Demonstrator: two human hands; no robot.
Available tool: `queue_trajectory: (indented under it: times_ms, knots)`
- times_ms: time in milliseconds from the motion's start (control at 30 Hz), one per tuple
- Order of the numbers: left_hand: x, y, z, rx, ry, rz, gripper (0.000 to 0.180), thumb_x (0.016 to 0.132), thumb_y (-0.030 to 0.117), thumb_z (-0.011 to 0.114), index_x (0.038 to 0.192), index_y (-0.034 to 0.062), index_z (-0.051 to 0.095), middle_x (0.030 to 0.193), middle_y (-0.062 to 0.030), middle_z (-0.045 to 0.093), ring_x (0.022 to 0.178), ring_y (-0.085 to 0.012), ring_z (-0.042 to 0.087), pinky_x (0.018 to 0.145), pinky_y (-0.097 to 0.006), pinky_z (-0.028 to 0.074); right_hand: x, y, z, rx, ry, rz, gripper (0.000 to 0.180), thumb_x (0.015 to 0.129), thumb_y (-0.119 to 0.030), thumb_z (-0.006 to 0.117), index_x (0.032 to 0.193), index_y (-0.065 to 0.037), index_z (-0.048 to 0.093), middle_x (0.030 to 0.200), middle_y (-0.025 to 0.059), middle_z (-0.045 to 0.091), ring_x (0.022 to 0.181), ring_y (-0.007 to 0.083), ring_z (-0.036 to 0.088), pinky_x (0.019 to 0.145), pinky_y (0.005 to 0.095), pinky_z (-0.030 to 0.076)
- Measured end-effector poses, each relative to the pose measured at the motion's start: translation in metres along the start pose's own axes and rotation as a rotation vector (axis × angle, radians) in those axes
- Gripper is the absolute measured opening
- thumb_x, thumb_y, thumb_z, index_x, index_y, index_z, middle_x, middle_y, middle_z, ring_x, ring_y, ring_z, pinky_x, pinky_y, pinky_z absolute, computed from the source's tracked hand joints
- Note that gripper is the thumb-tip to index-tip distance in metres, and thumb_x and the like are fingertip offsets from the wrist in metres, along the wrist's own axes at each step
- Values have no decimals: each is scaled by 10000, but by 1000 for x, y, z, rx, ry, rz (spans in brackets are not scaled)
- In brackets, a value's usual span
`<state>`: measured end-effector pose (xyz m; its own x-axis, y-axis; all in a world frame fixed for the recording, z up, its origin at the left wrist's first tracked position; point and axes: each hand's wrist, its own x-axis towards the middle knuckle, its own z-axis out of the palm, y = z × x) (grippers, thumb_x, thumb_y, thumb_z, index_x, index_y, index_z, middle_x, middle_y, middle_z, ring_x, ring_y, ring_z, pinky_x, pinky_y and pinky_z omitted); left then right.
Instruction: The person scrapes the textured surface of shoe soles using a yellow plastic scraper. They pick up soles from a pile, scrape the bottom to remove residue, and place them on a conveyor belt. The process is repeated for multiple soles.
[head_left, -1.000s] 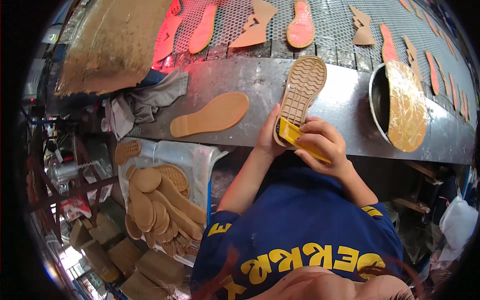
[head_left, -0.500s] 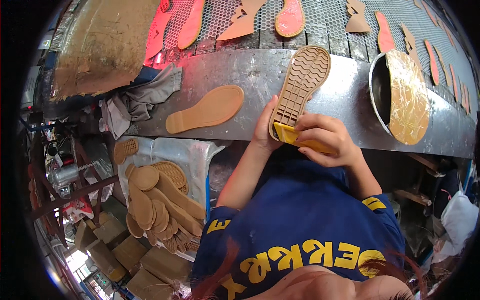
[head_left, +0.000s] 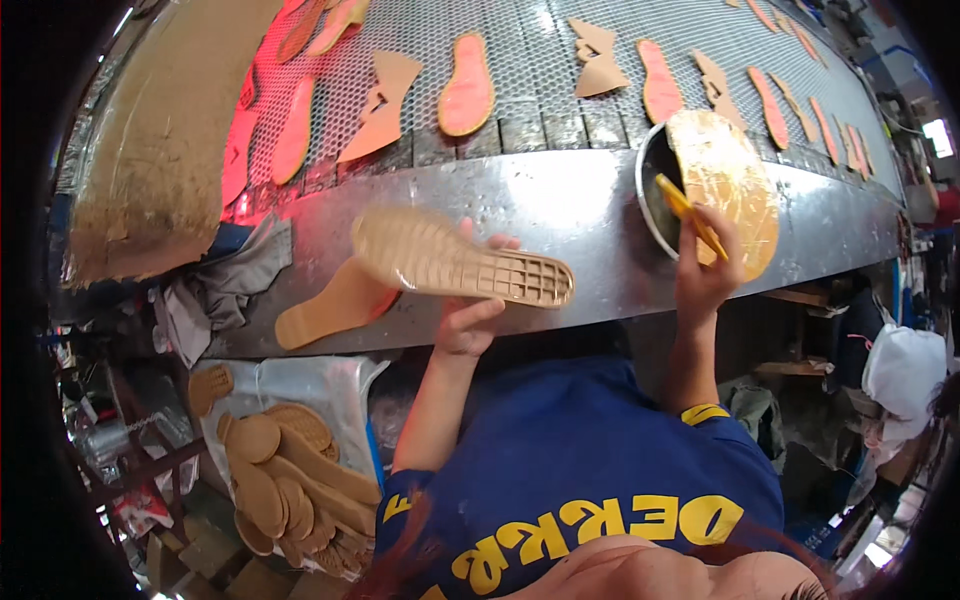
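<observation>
My left hand (head_left: pixel 470 318) holds a tan shoe sole (head_left: pixel 440 262) from underneath, its thumb at the near edge. The sole lies sideways with its ridged, gridded tread up, and its left end is smeared by motion. Another tan sole (head_left: pixel 325 312) lies on the metal bench, partly hidden behind the held one. Further right, my right hand (head_left: pixel 715 255) is closed around a flat yellow tool (head_left: pixel 690 212). The tool's tip is over the opening of a round metal pot (head_left: pixel 660 185), half covered by a glossy tan board (head_left: pixel 735 190).
Beyond the bench (head_left: pixel 570 215), a mesh conveyor (head_left: pixel 530 90) carries pink-topped insoles (head_left: pixel 467 85) and tan cut pieces (head_left: pixel 385 105). A grey cloth (head_left: pixel 235 275) and worn cardboard (head_left: pixel 150 150) are at left. Below, a pile of soles (head_left: pixel 285 465) rests on plastic sheeting (head_left: pixel 345 400).
My right hand has moved right with the yellow tool, from the sole to the pot. My left hand has swung the sole from upright to sideways, leftward. The whole view has shifted.
</observation>
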<state>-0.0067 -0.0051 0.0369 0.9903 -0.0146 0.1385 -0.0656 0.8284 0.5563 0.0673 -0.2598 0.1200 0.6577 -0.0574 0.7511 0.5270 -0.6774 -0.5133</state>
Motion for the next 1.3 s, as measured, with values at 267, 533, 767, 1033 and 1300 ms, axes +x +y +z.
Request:
queue_trajectory:
  times_ms: [267,533,767,1033,1300]
  knots:
    - [-2,-16,2,206,33,206,698,758,-155,613,1361,109,382,1427,-129,415,1389,-284,354,1156,-455,295,-6,6,-8,-41,-96,154,153,792,52,681,927,-21,671,872,104,658,823,235,628,741,313,490]
    - [-2,-26,-1,492,5,347,653,839,-59,668,1382,122,353,1440,-142,389,1394,-296,333,1150,-468,298,-7,0,-4,495,-34,376,215,858,65,628,1057,-10,597,1063,132,610,882,164,612,761,284,505]
    - [-2,-15,21,778,14,351,649,831,-56,685,1359,108,345,1410,-152,408,1376,-307,363,1144,-463,313,-32,-48,23,375,-357,-52,314,727,-80,829,964,-29,628,1016,145,638,867,266,652,734,320,537]
    - [-3,-25,18,749,-14,372,708,822,114,771,1377,105,332,1406,-168,407,1341,-313,403,1114,-453,356,-61,-53,43,372,-404,-60,327,704,-161,850,943,-35,666,1003,143,638,852,290,662,733,351,553]
    - [0,-33,17,793,29,396,684,812,138,783,1348,96,360,1374,-155,432,1331,-318,421,1116,-445,356,-54,-49,39,515,-479,-40,292,721,-139,838,935,-38,667,1005,128,655,861,279,668,743,342,549]
